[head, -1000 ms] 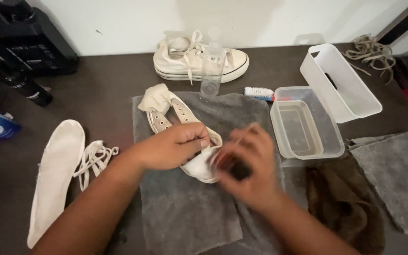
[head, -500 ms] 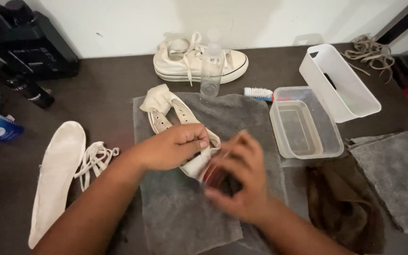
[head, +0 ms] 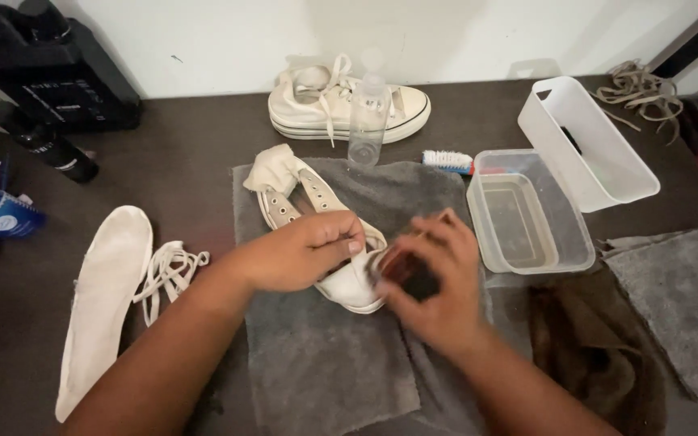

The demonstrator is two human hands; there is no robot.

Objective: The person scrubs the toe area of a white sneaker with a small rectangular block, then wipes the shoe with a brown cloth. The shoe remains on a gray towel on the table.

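A white unlaced sneaker (head: 300, 194) lies on a grey towel (head: 325, 355) in the middle of the dark table. My left hand (head: 300, 250) grips the sneaker at its toe end. My right hand (head: 430, 278) is closed around a dark brush (head: 409, 270) pressed against the shoe's toe; the hand is blurred. A second, laced white sneaker (head: 349, 105) stands at the back by the wall, with a clear spray bottle (head: 367, 117) in front of it.
A white insole (head: 103, 299) and loose laces (head: 167, 270) lie at left. A clear tub of water (head: 527, 214), a white bin (head: 587, 141), a small brush (head: 446, 160), a brown cloth (head: 591, 347) and a grey cloth (head: 684, 299) are at right. Dark bottles (head: 50, 149) stand far left.
My right hand with the brush has moved back and forth against the shoe's toe, down and left, then up and right. My left hand stays on the sneaker.
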